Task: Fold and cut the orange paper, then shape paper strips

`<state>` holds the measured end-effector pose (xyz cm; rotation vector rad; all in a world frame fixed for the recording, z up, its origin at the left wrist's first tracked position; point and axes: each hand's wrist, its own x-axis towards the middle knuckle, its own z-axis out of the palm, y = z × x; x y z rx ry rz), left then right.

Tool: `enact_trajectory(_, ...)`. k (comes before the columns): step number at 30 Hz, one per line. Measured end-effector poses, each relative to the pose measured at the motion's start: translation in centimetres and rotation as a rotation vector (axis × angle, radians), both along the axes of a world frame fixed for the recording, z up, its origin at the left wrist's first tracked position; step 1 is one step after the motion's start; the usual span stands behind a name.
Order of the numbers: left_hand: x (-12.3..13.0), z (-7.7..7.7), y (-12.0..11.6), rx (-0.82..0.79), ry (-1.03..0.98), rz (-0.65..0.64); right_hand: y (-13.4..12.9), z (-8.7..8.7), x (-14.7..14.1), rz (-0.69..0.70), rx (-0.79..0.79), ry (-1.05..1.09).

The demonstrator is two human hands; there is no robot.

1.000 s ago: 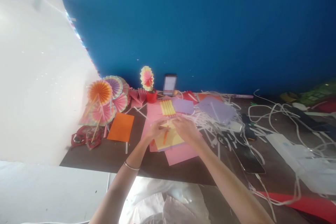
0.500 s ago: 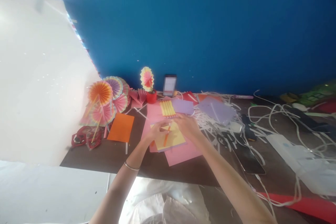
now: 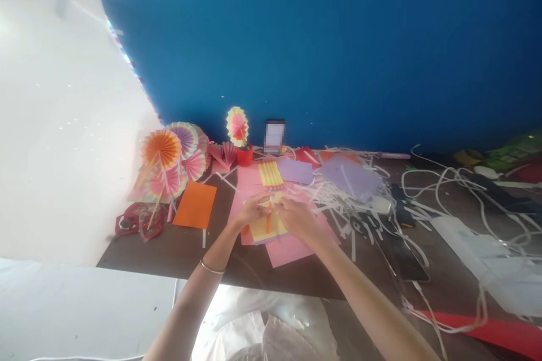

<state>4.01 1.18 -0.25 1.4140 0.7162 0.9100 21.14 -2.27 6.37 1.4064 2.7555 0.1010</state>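
My left hand (image 3: 253, 209) is closed on a narrow orange strip (image 3: 268, 223), which hangs over a yellow sheet (image 3: 277, 230). Close beside it, my right hand (image 3: 292, 214) has its fingers pinched near the strip's upper end; what they hold is too small to make out. Under the yellow sheet lie pink sheets (image 3: 283, 254). A pleated yellow paper (image 3: 271, 174) lies just beyond my hands, with a purple sheet (image 3: 296, 170) to its right.
Round paper fans (image 3: 161, 149) and an orange sheet (image 3: 195, 205) are at the left. Behind stand a red pot (image 3: 244, 155) and a propped phone (image 3: 274, 137). White paper strips (image 3: 339, 203), a dark phone (image 3: 402, 256) and white cables (image 3: 440, 192) cover the right.
My right hand has moved down and slightly toward me, away from the pleated paper and closer to my left hand. The orange strip now hangs more upright.
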Motion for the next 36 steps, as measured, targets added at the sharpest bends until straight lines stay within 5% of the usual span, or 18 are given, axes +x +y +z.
enact_trajectory(18,0.1,-1.2,0.0,-0.054,-0.083,-0.04,-0.2,-3.2,-0.8,0.017,-0.023,-0.068)
enact_trajectory(36,0.1,-0.5,-0.2,-0.074,-0.067,-0.031,-0.5,-2.6,-1.1,-0.011,-0.027,-0.101)
